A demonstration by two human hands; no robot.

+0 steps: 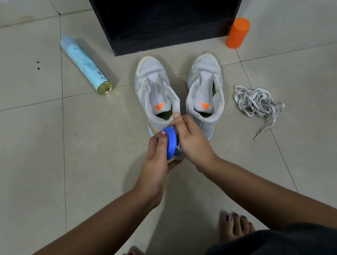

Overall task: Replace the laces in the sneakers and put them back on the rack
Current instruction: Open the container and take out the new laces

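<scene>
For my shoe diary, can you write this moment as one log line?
left hand: grips blue laces | right hand: holds blue laces | sneakers: unlaced | grey laces: piled beside them

no words or numbers can be read. at ten o'clock a barcode and tiny symbols are printed on the spray can (86, 65). orange triangles are borne by the left sneaker (155, 89) and right sneaker (205, 86).

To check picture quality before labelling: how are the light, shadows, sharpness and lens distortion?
Head view: soft, even light; a faint shadow on the floor under the left hand and right hand; the blue laces they hold look slightly soft; the sides of the rack lean inward; a glint on the spray can base.
</scene>
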